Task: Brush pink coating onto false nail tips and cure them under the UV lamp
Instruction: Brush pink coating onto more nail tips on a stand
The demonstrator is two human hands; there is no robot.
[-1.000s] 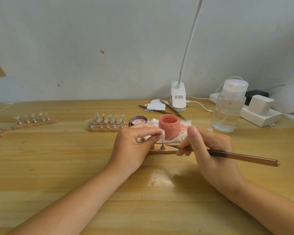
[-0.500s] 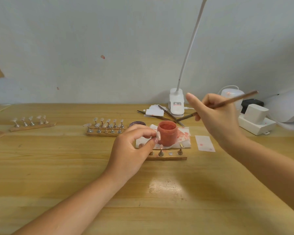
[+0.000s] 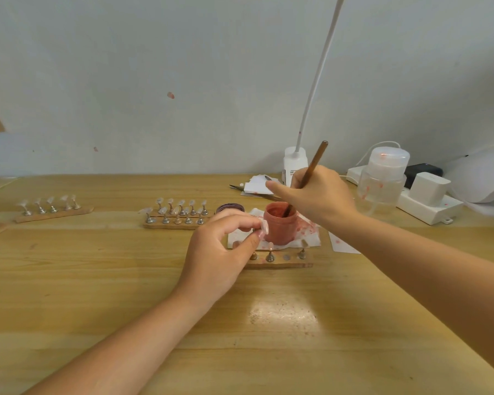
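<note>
My right hand (image 3: 317, 195) holds the brush (image 3: 307, 178) dipped in the pink jar (image 3: 280, 223), my left hand (image 3: 220, 252) pinches one nail tip (image 3: 263, 227) above the counter (image 3: 126, 280); I judge most tips unpainted, curing not yet begun.

I'm seeing the jar (image 3: 279, 223) sitting on tissue (image 3: 308, 230) behind the nearest wooden holder (image 3: 280, 264) (two more holders (image 3: 177, 220) lying further left), brush (image 3: 305, 178) dipping into it.
</note>
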